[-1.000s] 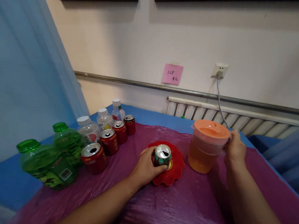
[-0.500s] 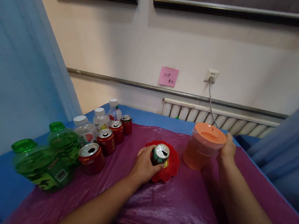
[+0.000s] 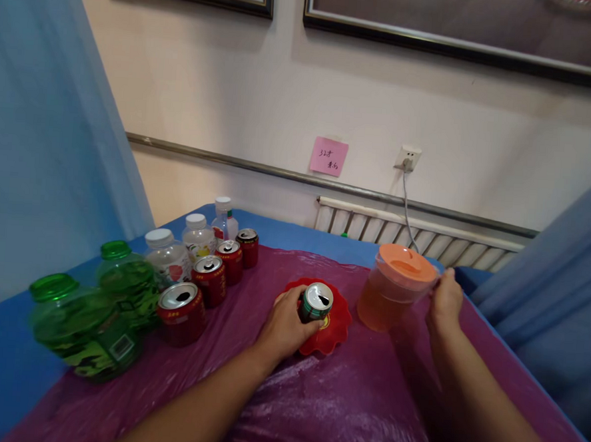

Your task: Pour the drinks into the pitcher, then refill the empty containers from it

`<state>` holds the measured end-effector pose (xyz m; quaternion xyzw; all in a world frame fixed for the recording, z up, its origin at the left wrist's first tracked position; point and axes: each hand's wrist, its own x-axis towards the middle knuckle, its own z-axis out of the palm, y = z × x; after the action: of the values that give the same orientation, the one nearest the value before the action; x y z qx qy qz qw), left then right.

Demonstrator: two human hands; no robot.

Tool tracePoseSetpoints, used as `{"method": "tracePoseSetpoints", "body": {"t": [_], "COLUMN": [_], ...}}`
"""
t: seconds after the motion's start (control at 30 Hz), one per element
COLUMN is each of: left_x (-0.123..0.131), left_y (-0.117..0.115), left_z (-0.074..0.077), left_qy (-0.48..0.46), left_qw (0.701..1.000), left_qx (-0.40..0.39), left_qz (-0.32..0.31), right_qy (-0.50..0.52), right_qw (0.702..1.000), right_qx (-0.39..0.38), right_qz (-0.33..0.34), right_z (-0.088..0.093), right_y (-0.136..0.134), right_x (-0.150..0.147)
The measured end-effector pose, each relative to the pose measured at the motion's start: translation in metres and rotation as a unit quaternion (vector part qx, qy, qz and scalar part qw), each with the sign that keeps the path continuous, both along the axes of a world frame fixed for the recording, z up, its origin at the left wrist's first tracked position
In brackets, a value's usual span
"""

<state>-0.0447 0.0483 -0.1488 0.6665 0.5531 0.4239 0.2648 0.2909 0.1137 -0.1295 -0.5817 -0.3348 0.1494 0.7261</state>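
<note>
One hand, the left (image 3: 283,327), curls around a green can (image 3: 315,310) at the red scalloped plate (image 3: 336,327); whether can and plate touch, I cannot tell. The right hand (image 3: 445,302) is closed at the handle side of a pitcher (image 3: 383,303) of amber liquid, which leans toward that hand. To the left run green bottles (image 3: 86,331), red cans (image 3: 182,317) and white-capped bottles (image 3: 170,260). Beyond stands a radiator (image 3: 357,223).

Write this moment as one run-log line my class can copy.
Left hand: grips green can at red plate | Right hand: holds orange-lidded jug | Left of both hands: red cans, bottles
</note>
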Motion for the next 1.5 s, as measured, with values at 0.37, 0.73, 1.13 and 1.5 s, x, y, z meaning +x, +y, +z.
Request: {"method": "tracePoseSetpoints", "body": {"t": [0.37,0.73,1.13,1.5], "left_x": [0.003,0.003,0.004,0.003], "left_y": [-0.005,-0.007,-0.008,-0.006], "left_z": [0.009,0.004,0.006,0.003], "left_qy": [-0.052,-0.036,-0.028,-0.025], "left_qw": [0.997,0.992,0.983,0.984], "left_qx": [0.006,0.058,0.044,0.052], "left_qz": [-0.048,-0.11,-0.177,-0.166], "right_qy": [-0.16,-0.174,-0.204,-0.211], "right_qw": [0.957,0.933,0.947,0.947], "right_qx": [0.008,-0.087,-0.025,0.007], "right_qz": [0.243,0.303,0.247,0.242], "right_z": [-0.019,-0.022,-0.024,-0.024], "right_y": [-0.101,-0.09,-0.1,-0.094], "right_x": [-0.117,-0.169,-0.162,-0.167]}}
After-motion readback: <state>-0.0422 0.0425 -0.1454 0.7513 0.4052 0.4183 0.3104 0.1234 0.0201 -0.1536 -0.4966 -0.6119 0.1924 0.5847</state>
